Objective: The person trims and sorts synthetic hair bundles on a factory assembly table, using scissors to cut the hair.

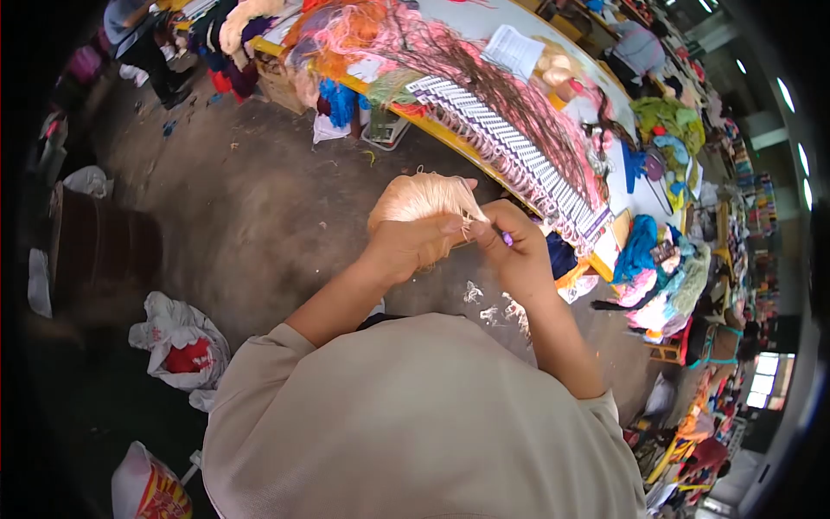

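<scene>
A bundle of pale peach yarn [411,197] is held up in front of my chest. My left hand [411,244] is wrapped round its lower side, with the thumb towards the right. Close beside it, my right hand [517,251] is closed at the bundle's right end, its fingertips pinching drawn-out strands. A small purple object [507,239] shows between the fingers of my right hand; what it is cannot be made out.
Ahead and to the right stands a long yellow-edged table [450,138] with a row of labelled bundles [510,143] and loose pink and brown yarn. White sacks [181,342] lie on the left, near a dark drum [104,238]. Two people are farther back.
</scene>
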Tool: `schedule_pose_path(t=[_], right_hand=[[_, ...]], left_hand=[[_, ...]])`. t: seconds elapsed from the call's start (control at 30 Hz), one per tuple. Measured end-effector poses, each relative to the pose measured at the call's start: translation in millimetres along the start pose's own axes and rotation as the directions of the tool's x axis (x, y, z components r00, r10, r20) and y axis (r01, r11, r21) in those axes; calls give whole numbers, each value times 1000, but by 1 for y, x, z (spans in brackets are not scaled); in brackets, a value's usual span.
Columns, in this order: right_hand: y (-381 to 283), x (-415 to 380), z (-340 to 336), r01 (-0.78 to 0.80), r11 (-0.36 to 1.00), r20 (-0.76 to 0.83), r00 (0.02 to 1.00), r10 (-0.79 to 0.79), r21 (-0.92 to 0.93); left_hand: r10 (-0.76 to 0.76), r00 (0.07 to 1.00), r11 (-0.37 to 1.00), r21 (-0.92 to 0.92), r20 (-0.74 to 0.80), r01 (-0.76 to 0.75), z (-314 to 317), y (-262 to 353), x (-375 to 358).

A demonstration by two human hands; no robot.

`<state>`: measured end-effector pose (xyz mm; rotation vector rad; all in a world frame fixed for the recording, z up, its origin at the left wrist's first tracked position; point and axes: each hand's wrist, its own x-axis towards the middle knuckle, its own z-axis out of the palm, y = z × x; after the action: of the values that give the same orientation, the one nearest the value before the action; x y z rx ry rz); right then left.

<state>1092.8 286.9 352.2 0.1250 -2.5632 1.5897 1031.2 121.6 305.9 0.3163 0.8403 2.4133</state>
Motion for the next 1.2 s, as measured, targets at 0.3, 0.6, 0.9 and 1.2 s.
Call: schedule_pose_path(t=[0.3,0.6,0.9,1.2], right_hand=[[27,-36,-39,-244,751,100,967,233,614],[32,-61,-96,-288,897,155,956,249,336],[72,-89,-167,-416,290,357,904,235,862],[239,-250,-332,315,-6,-282,860,426,949]], left_hand=[[-114,988,990,-66,104,121,39,-26,12],[-83,991,992,104,104,72,77,-72,24],[-257,961,935,280,106,219,110,-109,36],[-502,865,862,-101,-26,497,57,-65,52]])
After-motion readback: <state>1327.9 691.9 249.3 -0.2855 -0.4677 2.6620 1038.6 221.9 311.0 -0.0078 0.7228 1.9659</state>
